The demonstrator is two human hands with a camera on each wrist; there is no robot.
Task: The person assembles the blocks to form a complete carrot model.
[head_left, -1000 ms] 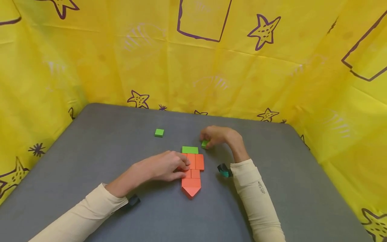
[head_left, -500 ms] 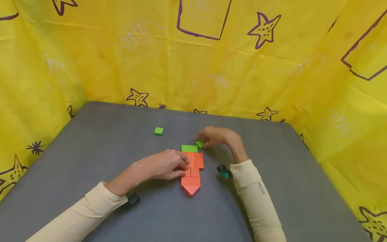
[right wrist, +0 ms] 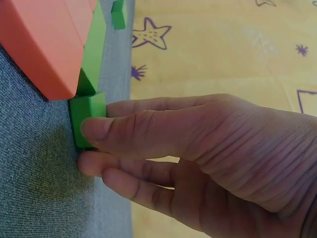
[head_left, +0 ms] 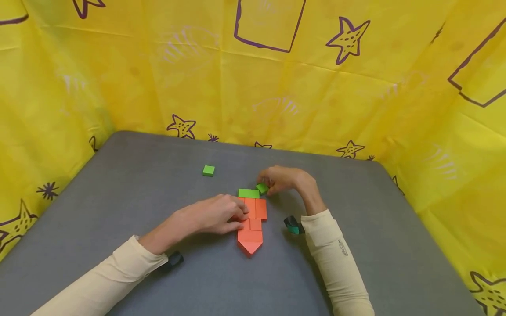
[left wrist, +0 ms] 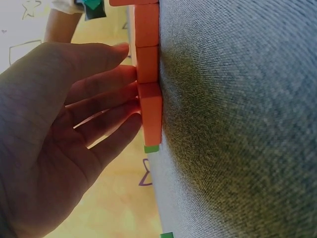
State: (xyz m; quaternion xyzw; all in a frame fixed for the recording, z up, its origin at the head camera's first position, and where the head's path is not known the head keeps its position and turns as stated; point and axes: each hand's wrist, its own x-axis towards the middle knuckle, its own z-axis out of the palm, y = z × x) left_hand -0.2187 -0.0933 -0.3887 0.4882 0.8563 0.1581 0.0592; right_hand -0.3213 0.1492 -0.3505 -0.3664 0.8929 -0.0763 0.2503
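Orange blocks lie flat in a joined shape on the grey table, with an orange triangular block at the near end. Across the far end lies a long green block. My left hand rests its fingertips on the top of the orange blocks, as the left wrist view also shows, with fingers fairly straight. A small green block is pinched between the thumb and fingers of my right hand. It sits turned at an angle by the long green block's right end, close to or touching its corner.
Another small green block lies farther back, left of the shape. Yellow patterned cloth hangs behind the table and along both sides. Dark wrist-worn devices show under both sleeves.
My right hand has slid the small green block a little to the left, up to the long green block, turning it askew. The left hand has stayed in place on the orange blocks.
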